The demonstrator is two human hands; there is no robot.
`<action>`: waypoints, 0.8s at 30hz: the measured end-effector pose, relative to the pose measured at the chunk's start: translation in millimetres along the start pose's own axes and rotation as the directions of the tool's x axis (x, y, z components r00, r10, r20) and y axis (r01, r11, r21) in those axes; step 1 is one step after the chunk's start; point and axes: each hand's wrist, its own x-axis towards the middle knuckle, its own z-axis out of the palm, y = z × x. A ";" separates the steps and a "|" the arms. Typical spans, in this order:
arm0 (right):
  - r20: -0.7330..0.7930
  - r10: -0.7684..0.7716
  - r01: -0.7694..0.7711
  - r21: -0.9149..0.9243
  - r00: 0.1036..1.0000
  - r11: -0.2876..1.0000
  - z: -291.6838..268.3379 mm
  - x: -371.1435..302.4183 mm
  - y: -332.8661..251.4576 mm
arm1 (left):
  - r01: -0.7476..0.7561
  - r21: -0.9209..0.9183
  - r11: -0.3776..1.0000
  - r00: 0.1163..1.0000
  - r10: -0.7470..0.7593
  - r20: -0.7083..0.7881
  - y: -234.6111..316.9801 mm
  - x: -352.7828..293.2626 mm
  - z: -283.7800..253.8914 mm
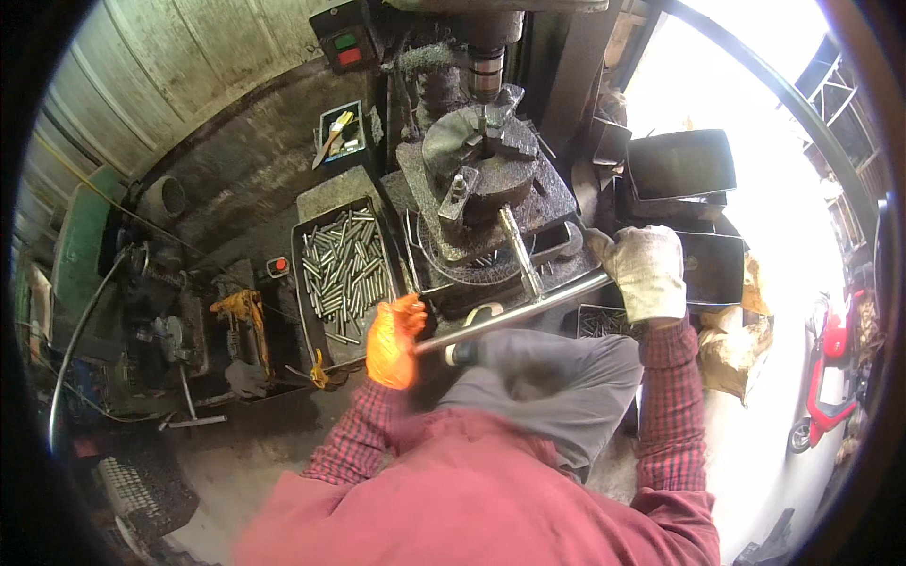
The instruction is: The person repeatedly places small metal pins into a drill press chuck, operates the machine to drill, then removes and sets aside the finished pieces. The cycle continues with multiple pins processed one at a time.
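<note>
A long steel T-handle chuck key (514,314) slants across in front of me, its stem reaching up to the round chuck (477,156) on the drill press table. The left end of its crossbar is in my left hand (394,341), which wears an orange glove and has its fingers curled. My right hand (649,272), in a whitish work glove, is closed around the bar's other end. Above the chuck hangs the drill press's drill chuck (485,74), its bit pointing down into the jaws. A clamp bolt (458,187) stands at the chuck's near side.
Left of the press, a tray (300,283) holds many short metal pins. Behind it sits a small box (326,121) with a brush. Another bin of pins (604,323) lies below my right hand. Dark bins (681,162) stand at right. A switch box (347,49) is at the back.
</note>
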 end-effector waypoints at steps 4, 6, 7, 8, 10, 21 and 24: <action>0.185 -0.301 0.301 0.030 0.935 0.953 -19.1 8.3 8.5 | 0.175 -0.401 0.899 0.976 -0.212 -0.048 -46.4 3.5 -19.1; 0.209 -0.440 0.461 -0.063 0.873 0.885 -22.2 17.1 11.6 | 0.186 -0.565 0.804 0.969 -0.246 -0.031 -51.3 8.2 -21.0; 0.196 -0.408 0.416 -0.002 0.892 0.909 -18.4 22.2 11.0 | 0.233 -0.558 0.796 0.950 -0.308 -0.044 -48.9 9.2 -21.0; 0.279 -0.323 0.323 0.049 0.904 0.945 -15.3 22.6 13.4 | 0.268 -0.598 0.755 0.949 -0.314 0.029 -48.8 8.4 -15.3; 0.318 -0.185 0.158 0.110 0.930 0.981 -0.9 22.4 15.4 | 0.328 -0.658 0.678 0.924 -0.375 0.075 -39.9 3.9 -4.6; 0.180 -0.177 0.127 0.259 0.968 0.957 75.3 3.8 36.2 | 0.229 -0.175 0.958 0.957 -0.189 0.219 26.4 13.1 0.5; 0.181 -0.135 0.087 0.251 0.974 0.964 77.4 4.7 35.4 | -0.342 0.219 0.914 0.932 0.360 -0.047 72.7 98.8 -25.3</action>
